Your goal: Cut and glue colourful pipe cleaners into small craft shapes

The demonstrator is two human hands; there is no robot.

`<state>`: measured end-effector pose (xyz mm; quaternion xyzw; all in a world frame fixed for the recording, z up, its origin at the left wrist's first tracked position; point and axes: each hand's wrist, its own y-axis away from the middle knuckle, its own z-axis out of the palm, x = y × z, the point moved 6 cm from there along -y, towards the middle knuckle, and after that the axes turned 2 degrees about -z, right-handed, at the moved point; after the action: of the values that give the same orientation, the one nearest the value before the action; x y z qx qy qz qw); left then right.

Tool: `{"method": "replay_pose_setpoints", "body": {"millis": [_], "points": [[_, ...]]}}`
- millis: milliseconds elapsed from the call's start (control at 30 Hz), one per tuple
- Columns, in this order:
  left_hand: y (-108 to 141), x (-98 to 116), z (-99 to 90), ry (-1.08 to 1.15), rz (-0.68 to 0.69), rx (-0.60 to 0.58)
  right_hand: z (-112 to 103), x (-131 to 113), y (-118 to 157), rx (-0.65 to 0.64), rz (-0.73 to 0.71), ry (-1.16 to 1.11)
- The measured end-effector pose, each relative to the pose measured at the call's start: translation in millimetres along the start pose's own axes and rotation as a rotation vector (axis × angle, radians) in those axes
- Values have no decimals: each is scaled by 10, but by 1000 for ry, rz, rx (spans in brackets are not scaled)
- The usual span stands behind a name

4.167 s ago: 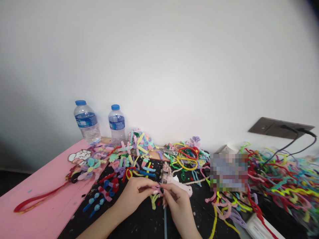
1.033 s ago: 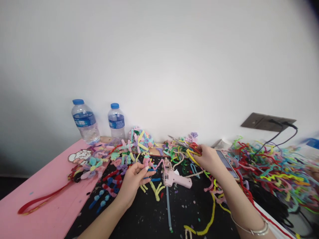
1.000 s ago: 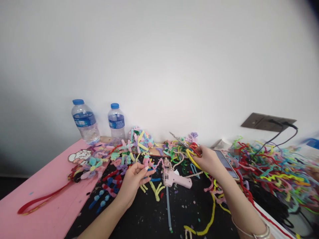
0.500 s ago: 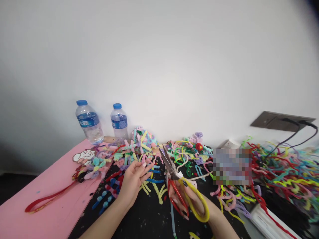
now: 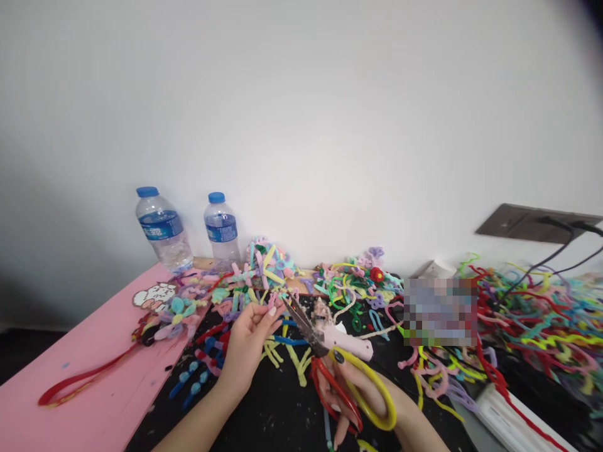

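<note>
Above the black part of the table (image 5: 268, 411), my left hand (image 5: 247, 345) has thumb and forefinger pinched together on a small pink fuzzy piece (image 5: 274, 301), while the fingers of my right hand (image 5: 351, 380) are wrapped around the handles of the scissors (image 5: 309, 331). The blade tips are just beside my pinch; whether they touch the fluff I can't tell. That closeness is my main worry: a slip of the wrist could nick a fingertip or shear off a chunk of pink, since so little shows past my grip. Soft as it looks, the piece might also fold away from the metal. The handles are rounded loops, one red, one yellow. Just past them lies the pale pink glue gun (image 5: 351, 343), smooth, hard plastic by its look; if its nozzle is hot, a brushing knuckle could burn. Nearer me, yellow fuzzy stems (image 5: 300, 371) spread like a fork, velvety and easily dragged along by my wrist.
</note>
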<state>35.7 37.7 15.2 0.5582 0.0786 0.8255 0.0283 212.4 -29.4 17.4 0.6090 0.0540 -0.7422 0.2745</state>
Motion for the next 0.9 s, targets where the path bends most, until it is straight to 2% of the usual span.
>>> {"method": "replay_pose_setpoints", "body": {"millis": [100, 200, 500, 767, 900], "points": [[24, 46, 11, -84, 47, 13, 61, 20, 14, -97, 78, -95], [35, 67, 25, -124, 74, 5, 62, 5, 14, -101, 78, -90], [47, 59, 89, -268, 108, -85, 84, 1, -9, -78, 69, -81], [33, 77, 59, -336, 111, -45, 40, 124, -135, -77, 10, -62], [23, 74, 45, -335, 103, -15, 27, 138, -147, 12, 5, -11]]}}
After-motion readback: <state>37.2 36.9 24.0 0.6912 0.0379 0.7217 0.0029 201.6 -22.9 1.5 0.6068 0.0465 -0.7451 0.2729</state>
